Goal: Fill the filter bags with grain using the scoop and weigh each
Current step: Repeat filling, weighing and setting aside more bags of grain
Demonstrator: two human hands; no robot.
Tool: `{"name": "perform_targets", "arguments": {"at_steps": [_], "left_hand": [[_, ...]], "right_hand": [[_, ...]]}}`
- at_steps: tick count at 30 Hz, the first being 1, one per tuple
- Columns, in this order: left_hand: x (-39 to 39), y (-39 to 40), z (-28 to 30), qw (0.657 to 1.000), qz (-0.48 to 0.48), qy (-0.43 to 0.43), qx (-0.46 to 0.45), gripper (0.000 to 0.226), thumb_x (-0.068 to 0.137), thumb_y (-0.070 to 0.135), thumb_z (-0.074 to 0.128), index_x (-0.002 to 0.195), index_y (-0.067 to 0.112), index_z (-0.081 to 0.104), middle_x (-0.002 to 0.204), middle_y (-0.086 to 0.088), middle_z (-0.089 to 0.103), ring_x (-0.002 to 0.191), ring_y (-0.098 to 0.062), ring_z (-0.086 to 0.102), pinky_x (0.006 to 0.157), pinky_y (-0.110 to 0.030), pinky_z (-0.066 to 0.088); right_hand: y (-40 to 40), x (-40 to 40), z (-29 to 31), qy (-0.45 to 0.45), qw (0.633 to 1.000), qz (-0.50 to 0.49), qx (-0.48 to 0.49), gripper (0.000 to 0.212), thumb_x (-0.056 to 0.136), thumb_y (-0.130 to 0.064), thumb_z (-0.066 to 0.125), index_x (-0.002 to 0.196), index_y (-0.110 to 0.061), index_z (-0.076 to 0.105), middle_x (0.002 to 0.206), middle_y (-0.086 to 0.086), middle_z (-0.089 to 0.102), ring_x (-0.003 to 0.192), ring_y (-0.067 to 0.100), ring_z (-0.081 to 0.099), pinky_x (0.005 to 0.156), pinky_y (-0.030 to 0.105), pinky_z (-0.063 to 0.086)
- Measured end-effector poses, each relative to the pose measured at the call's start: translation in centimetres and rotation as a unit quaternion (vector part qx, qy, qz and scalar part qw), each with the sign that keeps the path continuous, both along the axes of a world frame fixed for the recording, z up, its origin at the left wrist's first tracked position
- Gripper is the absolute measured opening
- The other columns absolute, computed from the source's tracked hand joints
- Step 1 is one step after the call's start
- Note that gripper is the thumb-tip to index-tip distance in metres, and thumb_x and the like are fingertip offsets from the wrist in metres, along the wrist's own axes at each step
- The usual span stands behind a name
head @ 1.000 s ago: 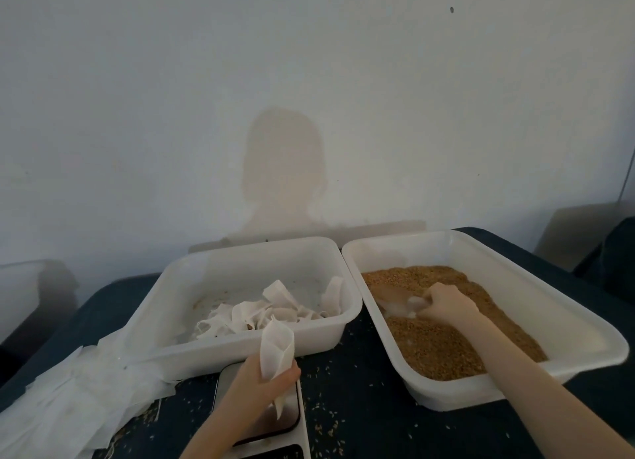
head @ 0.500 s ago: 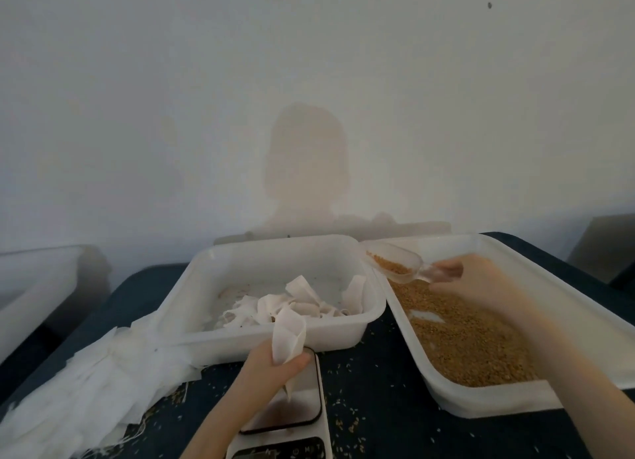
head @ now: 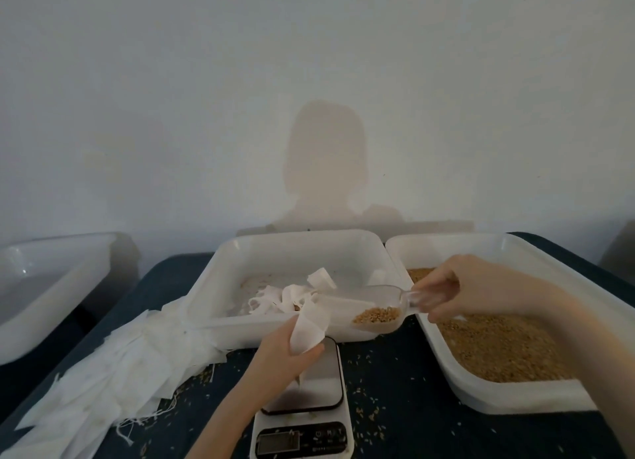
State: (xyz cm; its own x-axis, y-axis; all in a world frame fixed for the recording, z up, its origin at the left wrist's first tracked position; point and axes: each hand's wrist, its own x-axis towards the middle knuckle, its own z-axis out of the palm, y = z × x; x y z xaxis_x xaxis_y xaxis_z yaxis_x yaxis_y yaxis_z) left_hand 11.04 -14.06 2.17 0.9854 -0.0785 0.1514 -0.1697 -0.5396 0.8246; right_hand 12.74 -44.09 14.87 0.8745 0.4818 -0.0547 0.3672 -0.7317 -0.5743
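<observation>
dark table (head: 395, 400), trays (head: 288, 249), scale (head: 304, 434), bags (head: 103, 372)

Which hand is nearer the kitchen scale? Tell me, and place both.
Left. The left hand holds the filter bag directly above the scale. The right hand grips the scoop over the grain tray, up and to the scale's right.

right hand (head: 457, 288) | carried scoop (head: 374, 309) from grain tray to filter bag (head: 309, 324) mouth | scoop now loaded
</observation>
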Motion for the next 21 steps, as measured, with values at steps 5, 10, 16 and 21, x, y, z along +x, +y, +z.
{"name": "perform_targets", "arguments": {"at_steps": [5, 10, 16, 21], "left_hand": [[0.0, 0.1, 0.1, 0.997, -0.031, -0.007, 0.066, 0.025, 0.077, 0.048, 0.065, 0.098, 0.044, 0.052, 0.092, 0.017, 0.064, 0.085, -0.001, 0.061, 0.071, -0.019, 0.052], [0.0, -0.4, 0.3, 0.993, -0.042, 0.007, 0.113, 0.044, 0.076, 0.057, 0.061, 0.115, 0.041, 0.047, 0.097, 0.017, 0.063, 0.077, -0.002, 0.060, 0.061, -0.019, 0.048], [0.4, -0.9, 0.2, 0.990, -0.030, 0.001, 0.141, 0.055, 0.076, 0.059, 0.059, 0.123, 0.036, 0.041, 0.101, 0.018, 0.060, 0.089, 0.001, 0.058, 0.083, -0.029, 0.052], [0.8, -1.5, 0.0, 0.987, 0.011, -0.005, 0.158, 0.051, 0.063, 0.071, 0.055, 0.101, 0.038, 0.044, 0.086, 0.021, 0.057, 0.078, 0.004, 0.057, 0.063, -0.016, 0.046]], "right_hand": [[0.8, -0.7, 0.8, -0.019, 0.999, 0.000, -0.037, 0.036, 0.074, -0.020, 0.077, 0.107, -0.033, 0.072, 0.094, -0.021, 0.072, 0.089, -0.007, 0.066, 0.085, 0.013, 0.051], [2.4, -0.8, 1.2, -0.115, 0.981, -0.029, -0.153, 0.038, 0.071, -0.030, 0.075, 0.106, -0.044, 0.069, 0.073, -0.029, 0.065, 0.061, -0.011, 0.055, 0.057, 0.013, 0.040], [4.9, -1.2, 2.2, -0.197, 0.946, -0.025, -0.256, 0.041, 0.078, -0.028, 0.066, 0.116, -0.045, 0.064, 0.104, -0.019, 0.068, 0.093, 0.005, 0.061, 0.078, 0.023, 0.050], [8.1, -1.7, 2.7, -0.342, 0.875, -0.039, -0.341, 0.046, 0.083, -0.006, 0.054, 0.114, -0.037, 0.065, 0.108, -0.009, 0.067, 0.109, 0.016, 0.056, 0.108, 0.036, 0.032]]}}
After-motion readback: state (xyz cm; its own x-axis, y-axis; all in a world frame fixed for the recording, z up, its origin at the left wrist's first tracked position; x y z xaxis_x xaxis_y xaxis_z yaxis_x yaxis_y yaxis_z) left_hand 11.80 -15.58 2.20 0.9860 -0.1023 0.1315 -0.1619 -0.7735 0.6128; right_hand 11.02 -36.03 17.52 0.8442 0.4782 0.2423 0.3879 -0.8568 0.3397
